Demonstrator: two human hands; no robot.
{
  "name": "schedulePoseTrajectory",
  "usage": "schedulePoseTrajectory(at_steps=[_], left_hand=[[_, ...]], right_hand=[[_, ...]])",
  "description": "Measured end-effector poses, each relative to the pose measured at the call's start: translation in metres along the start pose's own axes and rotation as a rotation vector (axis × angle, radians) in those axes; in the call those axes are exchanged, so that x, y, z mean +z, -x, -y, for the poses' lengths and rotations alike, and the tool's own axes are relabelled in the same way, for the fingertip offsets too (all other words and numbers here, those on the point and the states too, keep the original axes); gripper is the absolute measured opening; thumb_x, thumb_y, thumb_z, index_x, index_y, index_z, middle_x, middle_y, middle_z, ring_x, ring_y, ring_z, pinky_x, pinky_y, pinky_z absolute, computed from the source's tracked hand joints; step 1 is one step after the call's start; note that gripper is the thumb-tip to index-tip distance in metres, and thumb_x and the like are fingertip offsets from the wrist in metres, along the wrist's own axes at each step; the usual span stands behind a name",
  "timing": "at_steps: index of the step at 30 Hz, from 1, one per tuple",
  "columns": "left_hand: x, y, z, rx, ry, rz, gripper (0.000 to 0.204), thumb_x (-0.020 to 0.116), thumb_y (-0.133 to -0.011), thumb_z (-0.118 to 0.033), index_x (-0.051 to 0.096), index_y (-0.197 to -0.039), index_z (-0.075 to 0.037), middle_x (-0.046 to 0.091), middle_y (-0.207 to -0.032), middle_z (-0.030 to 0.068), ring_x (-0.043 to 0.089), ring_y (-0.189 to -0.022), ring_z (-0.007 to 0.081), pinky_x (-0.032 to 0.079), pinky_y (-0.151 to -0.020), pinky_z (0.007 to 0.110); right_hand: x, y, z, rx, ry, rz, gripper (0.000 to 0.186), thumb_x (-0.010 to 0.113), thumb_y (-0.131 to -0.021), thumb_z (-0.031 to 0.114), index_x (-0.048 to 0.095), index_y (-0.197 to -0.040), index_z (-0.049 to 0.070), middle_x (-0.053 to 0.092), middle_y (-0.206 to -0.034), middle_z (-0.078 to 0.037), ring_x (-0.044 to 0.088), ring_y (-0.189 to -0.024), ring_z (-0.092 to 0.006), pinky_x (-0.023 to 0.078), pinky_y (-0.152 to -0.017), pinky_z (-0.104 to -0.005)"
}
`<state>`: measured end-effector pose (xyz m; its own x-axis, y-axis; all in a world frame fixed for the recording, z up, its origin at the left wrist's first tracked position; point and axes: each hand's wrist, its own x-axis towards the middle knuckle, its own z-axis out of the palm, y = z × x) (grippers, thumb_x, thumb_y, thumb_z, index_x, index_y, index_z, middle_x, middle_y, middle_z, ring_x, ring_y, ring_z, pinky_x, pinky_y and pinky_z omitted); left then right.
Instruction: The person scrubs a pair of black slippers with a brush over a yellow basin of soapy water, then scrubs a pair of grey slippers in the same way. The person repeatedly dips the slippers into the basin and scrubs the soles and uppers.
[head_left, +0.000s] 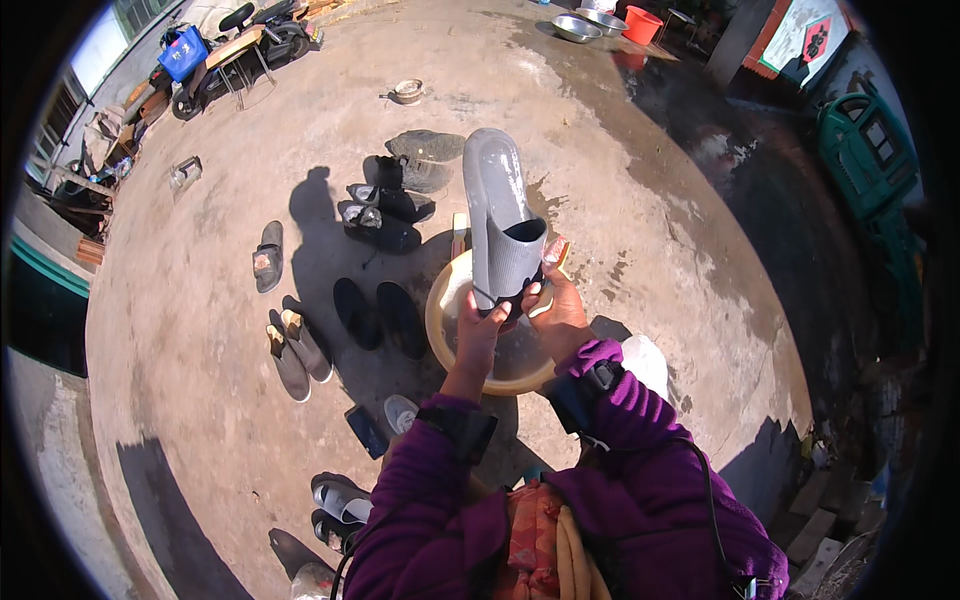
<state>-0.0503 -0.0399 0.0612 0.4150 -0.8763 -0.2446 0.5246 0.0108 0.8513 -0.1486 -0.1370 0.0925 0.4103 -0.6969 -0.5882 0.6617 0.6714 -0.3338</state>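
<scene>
A grey slide slipper is held up over the basin, its toe end pointing away from me and wet white streaks on its sole. My left hand grips it by the heel end, fingers closed. In my right hand, closed beside the slipper's strap, is a small scrubbing brush with a yellowish edge and a pinkish face, partly hidden by the fingers. Below both hands stands a round yellow basin with cloudy water. A narrow yellowish piece rests at its far rim.
Several dark shoes stand left of the basin, with brown loafers and a single slipper farther left. White-and-black sandals lie near me. A motorbike, metal bowls and a red bucket are far off.
</scene>
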Motion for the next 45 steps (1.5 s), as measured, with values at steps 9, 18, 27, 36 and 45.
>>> schedulePoseTrajectory(at_steps=[9, 18, 27, 36, 45], left_hand=[[-0.049, -0.01, -0.038, -0.12, 0.32, -0.002, 0.057, 0.046, -0.097, -0.038, 0.035, -0.145, -0.01, 0.053, -0.132, 0.0099, 0.054, -0.116, 0.0248, 0.044, -0.099, 0.043], [-0.038, 0.007, -0.028, -0.154, -0.328, 0.281, 0.063, 0.068, -0.081, -0.011, 0.043, -0.137, 0.005, 0.058, -0.119, 0.012, 0.058, -0.105, 0.0182, 0.046, -0.093, 0.027], [-0.05, -0.011, 0.001, -0.2, 0.139, -0.15, 0.046, 0.057, -0.081, 0.002, 0.05, -0.126, 0.007, 0.063, -0.106, 0.0153, 0.067, -0.089, 0.0276, 0.059, -0.078, 0.041], [-0.017, -0.002, 0.012, -0.01, -0.304, -0.13, 0.053, 0.063, -0.073, -0.003, 0.054, -0.125, 0.002, 0.065, -0.099, 0.0116, 0.066, -0.087, 0.0196, 0.054, -0.076, 0.031], [-0.002, 0.021, 0.018, 0.228, -0.782, -0.016, 0.054, 0.064, -0.07, -0.01, 0.057, -0.123, -0.004, 0.069, -0.096, 0.0152, 0.068, -0.087, 0.025, 0.051, -0.078, 0.034]], right_hand=[[-0.021, -0.004, 0.088, -0.297, 0.839, 0.24, 0.059, 0.053, -0.081, 0.007, 0.049, -0.139, 0.02, 0.054, -0.07, 0.003, 0.045, -0.051, -0.0087, 0.035, -0.045, -0.0217], [-0.013, -0.023, 0.121, -0.307, 1.301, 0.236, 0.069, 0.063, -0.075, 0.003, 0.05, -0.141, 0.019, 0.052, -0.071, 0.006, 0.043, -0.054, -0.0066, 0.038, -0.051, -0.0227], [-0.02, 0.022, 0.114, -0.317, 1.119, 0.13, 0.079, 0.066, -0.08, 0.012, 0.028, -0.149, 0.003, 0.06, -0.089, -0.004, 0.048, -0.058, -0.0109, 0.039, -0.052, -0.0236], [-0.054, 0.044, 0.014, -0.525, 1.64, 0.449, 0.062, 0.057, -0.078, 0.021, 0.046, -0.136, 0.002, 0.062, -0.098, -0.031, 0.064, -0.095, -0.0396, 0.048, -0.085, -0.0383], [-0.041, -0.005, 0.019, -0.244, 1.444, 0.278, 0.059, 0.061, -0.077, 0.019, 0.052, -0.128, -0.009, 0.067, -0.092, -0.016, 0.064, -0.089, -0.0201, 0.048, -0.078, -0.031]])
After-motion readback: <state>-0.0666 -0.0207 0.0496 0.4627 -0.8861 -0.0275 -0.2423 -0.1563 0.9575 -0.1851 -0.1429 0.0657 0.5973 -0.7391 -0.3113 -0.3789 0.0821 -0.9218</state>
